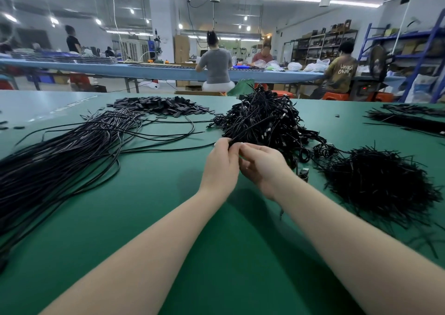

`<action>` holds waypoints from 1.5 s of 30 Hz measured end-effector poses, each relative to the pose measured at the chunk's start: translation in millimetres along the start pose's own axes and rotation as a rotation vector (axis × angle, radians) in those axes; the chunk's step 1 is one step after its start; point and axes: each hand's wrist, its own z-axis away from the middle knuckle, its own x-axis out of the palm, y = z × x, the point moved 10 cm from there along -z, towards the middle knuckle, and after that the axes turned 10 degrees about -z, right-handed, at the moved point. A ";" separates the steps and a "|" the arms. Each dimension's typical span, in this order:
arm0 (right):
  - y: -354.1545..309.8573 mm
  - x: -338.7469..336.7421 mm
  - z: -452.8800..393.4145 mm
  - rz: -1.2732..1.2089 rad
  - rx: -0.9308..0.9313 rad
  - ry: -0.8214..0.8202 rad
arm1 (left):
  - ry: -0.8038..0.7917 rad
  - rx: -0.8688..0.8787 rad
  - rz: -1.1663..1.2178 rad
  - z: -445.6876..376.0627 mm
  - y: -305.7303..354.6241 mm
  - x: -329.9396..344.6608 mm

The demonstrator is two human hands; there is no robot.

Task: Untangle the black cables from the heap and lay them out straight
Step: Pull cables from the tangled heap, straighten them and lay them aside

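A tangled heap of black cables (265,119) rises on the green table (168,218) just beyond my hands. My left hand (220,163) and my right hand (261,165) meet at the heap's near edge, and both pinch a black cable (243,134) that runs up into the tangle. On the left lies a long bundle of straightened black cables (67,151), fanned towards the near left corner, with a few loose strands curving to the right.
A pile of short black ties (378,182) sits at the right. Small flat black pieces (159,106) are heaped at the back left, more black strands (409,119) at the far right. Behind, people sit at a long blue bench (144,70).
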 end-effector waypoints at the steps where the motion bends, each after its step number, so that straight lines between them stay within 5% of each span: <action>1: 3.4 -2.7 0.5 -0.002 -0.035 0.043 | -0.020 -0.043 0.025 -1.1 -6.4 2.4; 11: -1.3 -13.2 5.0 0.015 -0.050 -0.002 | -0.189 -0.009 0.123 -8.9 -9.6 16.6; 17: -19.8 -12.2 5.9 0.359 -0.155 -0.066 | -0.247 -0.006 0.202 -7.5 -8.9 19.2; 23: -67.7 8.4 31.8 1.001 -0.746 0.002 | -0.281 -0.134 0.030 -7.4 -5.9 18.9; 26: -61.0 28.5 48.4 1.395 -0.921 -0.051 | -0.488 -0.362 0.017 2.6 -18.3 25.6; 28: -59.9 50.9 72.6 1.599 -1.237 -0.110 | -0.696 -0.515 0.043 14.7 -26.9 24.3; 31: -52.1 70.8 103.3 1.573 -1.528 -0.270 | -0.956 -0.647 0.205 26.2 -28.6 14.3; 35: -55.6 68.7 87.6 1.307 -1.217 -0.303 | -0.897 -0.552 0.188 15.7 -28.5 3.0; 40: -72.8 22.2 48.4 0.868 -0.837 -0.006 | -0.579 -0.300 0.209 -17.0 -3.5 -6.5; 45: -57.6 1.9 26.4 0.646 -0.587 0.008 | -0.555 -0.223 0.219 -19.6 5.9 -7.6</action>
